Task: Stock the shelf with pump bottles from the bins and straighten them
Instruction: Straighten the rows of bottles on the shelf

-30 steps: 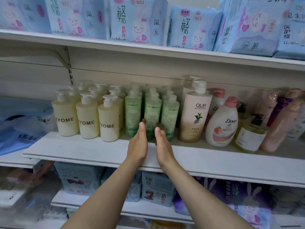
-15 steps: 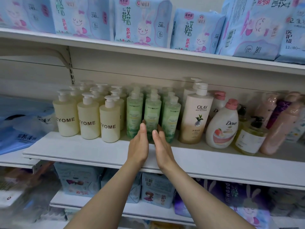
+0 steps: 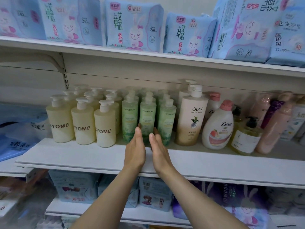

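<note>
Hands meet at the middle green Shiroruka bottle (image 3: 147,119) in the front row of the middle shelf (image 3: 82,158). The left hand (image 3: 135,152) lies with straight fingers along the bottle's left side, and the right hand (image 3: 159,152) lies likewise along its right side; both sets of fingers are flat and extended, with the fingertips against the lower part of the bottle, and neither hand curls round it. The bottle stands upright between two matching green bottles (image 3: 129,120), with further rows of the same kind behind.

Toward the shelf's left end stands a block of cream Zyome pump bottles (image 3: 83,125), three across the front and more behind. To the right of the green group stands a tall Olay pump bottle (image 3: 192,118), then a white Dove bottle (image 3: 218,128) with a pink cap, a clear bottle (image 3: 246,138) with a black pump, and pink bottles (image 3: 274,126) leaning near the right end.

The shelf above carries pale blue packs (image 3: 133,25) printed with a rabbit. The lower shelf (image 3: 115,214) holds more packs, blurred.
</note>
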Tool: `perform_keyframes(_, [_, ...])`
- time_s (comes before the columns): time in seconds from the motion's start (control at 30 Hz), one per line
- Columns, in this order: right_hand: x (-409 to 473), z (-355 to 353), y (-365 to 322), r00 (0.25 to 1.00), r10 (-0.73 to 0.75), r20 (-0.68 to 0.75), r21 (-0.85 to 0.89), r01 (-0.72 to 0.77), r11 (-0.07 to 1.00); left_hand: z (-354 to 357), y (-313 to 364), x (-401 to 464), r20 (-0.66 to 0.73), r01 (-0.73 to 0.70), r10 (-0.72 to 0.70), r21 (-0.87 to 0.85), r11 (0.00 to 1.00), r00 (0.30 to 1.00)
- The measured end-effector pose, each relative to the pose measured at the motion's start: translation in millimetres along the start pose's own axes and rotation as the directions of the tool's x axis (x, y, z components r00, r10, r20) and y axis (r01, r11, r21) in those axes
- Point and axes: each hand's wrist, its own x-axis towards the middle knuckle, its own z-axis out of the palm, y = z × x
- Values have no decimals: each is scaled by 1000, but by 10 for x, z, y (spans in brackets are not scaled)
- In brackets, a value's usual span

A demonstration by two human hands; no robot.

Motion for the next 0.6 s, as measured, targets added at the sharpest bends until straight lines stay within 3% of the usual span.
perform_keyframes(0.17, [-52, -19, -12, 995, 16, -94, 133, -4, 991, -38, -28, -41, -122, 30, -38, -62, 998, 992])
perform_keyframes(0.3, [-145, -309, -107, 954, -57, -296, 137, 101, 985, 159, 161, -147, -198, -151, 129, -103, 983, 972])
perform_keyframes(0.37, [-172, -592, -160, 907, -72, -414, 126, 136, 983, 421, 257, -243, -139, -179, 157, -159, 971, 978])
perform_keyframes(0.43, [-154, -898, -183, 873, -114, -474, 102, 182, 978, 738, 314, -355, -15, -100, 99, -226, 969, 995])
perform_keyframes(0.53, [-83, -1214, -131, 888, -75, -454, 109, 139, 984, 1147, 331, -461, 168, 94, -53, -245, 965, 984])
perform_keyframes(0.6, [-39, -1311, -40, 920, -58, -387, 88, 100, 991, 1321, 320, -456, 210, 172, -121, -242, 955, 970])
